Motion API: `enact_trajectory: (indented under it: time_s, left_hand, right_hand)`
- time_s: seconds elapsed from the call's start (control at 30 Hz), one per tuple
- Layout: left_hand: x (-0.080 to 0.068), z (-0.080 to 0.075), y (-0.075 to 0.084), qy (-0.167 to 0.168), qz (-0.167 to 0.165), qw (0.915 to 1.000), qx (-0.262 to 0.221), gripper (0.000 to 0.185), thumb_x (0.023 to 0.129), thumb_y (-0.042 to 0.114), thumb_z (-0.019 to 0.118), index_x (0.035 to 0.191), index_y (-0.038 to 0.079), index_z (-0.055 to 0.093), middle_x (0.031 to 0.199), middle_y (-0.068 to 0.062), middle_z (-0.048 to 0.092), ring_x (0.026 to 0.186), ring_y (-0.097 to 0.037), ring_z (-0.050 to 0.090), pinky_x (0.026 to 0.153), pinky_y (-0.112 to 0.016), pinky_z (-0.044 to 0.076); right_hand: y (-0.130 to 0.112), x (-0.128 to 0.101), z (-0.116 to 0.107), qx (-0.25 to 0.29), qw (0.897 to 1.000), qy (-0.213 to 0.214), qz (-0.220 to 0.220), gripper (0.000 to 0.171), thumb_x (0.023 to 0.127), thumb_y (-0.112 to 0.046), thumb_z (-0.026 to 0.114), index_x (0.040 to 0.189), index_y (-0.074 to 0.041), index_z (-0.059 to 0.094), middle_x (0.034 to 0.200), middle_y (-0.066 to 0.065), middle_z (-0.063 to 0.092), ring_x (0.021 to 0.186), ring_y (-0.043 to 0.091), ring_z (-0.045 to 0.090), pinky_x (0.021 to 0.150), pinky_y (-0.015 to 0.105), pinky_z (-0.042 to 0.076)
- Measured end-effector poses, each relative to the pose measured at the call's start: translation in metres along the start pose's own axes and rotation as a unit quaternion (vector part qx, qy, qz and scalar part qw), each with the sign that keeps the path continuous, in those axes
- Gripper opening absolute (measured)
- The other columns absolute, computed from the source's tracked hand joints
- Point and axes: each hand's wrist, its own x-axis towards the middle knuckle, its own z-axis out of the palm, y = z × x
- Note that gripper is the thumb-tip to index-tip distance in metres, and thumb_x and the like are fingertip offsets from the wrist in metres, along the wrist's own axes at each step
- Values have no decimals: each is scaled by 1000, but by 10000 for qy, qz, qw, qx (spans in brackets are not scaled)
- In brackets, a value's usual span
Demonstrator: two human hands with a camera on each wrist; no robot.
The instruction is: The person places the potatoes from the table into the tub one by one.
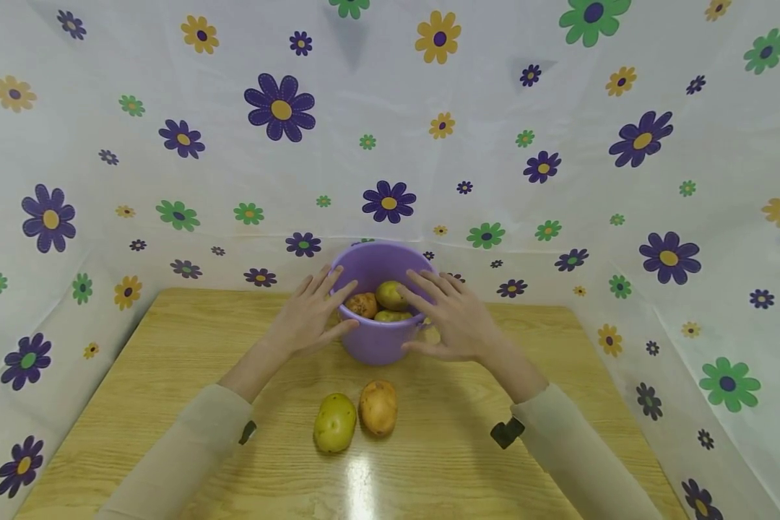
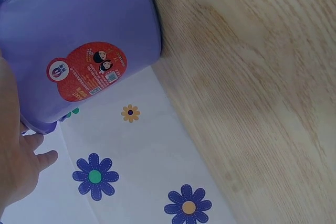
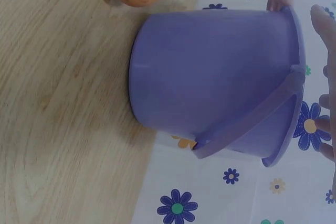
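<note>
On table, hands [image 1: 377,318] flanking purple bucket [image 1: 377,343]

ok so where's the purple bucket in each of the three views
Head: the purple bucket stands at centre, at the far edge of the table, between the left hand and right hand.
Left wrist: it fills the upper left, red sticker facing the camera.
Right wrist: it lies across the centre and right, handle showing.
Shared landmark: the wooden table.
</note>
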Motion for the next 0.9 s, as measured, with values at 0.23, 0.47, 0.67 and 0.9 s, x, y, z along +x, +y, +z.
enact_trajectory:
  time_s: [0.23, 0.47, 0.67, 0.9]
  left_hand:
    - [0, 0, 0, 17, 17, 10000, 39, 90, 103, 78, 20, 165, 16, 37, 174, -23, 27, 162, -46, 25, 131, -63, 29]
    - [1, 1, -1, 51, 35, 10000, 44, 92, 102, 79, 16, 165, 15, 37, 173, -23, 28, 162, -45, 24, 130, -64, 31]
    - [1, 0, -1, 84, 53, 9999, 58, 94, 102, 80, 13, 165, 15, 37, 173, -24, 29, 161, -47, 27, 130, -64, 30]
    - [0, 0, -1, -42, -14, 10000, 65, 90, 103, 79, 20, 166, 16, 36, 174, -23, 27, 163, -45, 24, 131, -63, 30]
  right_hand:
    - [-11, -6, 0, -31, 9999, 97, -73, 94, 91, -84, 49, 158, -18, 51, 166, 14, 47, 146, 38, 54, 120, 56, 48]
    - [-22, -10, -1, 205, 9997, 110, -73, 96, 97, -87, 25, 158, -17, 49, 165, 15, 48, 147, 40, 52, 119, 60, 48]
    - [-32, -16, -2, 82, 9999, 17, -120, 98, 97, -87, 16, 159, -19, 48, 165, 15, 48, 148, 39, 51, 121, 58, 47]
    - [-45, -27, 4, 209, 9996, 136, -125, 97, 97, -87, 21, 157, -18, 51, 166, 15, 46, 148, 37, 51, 119, 55, 50]
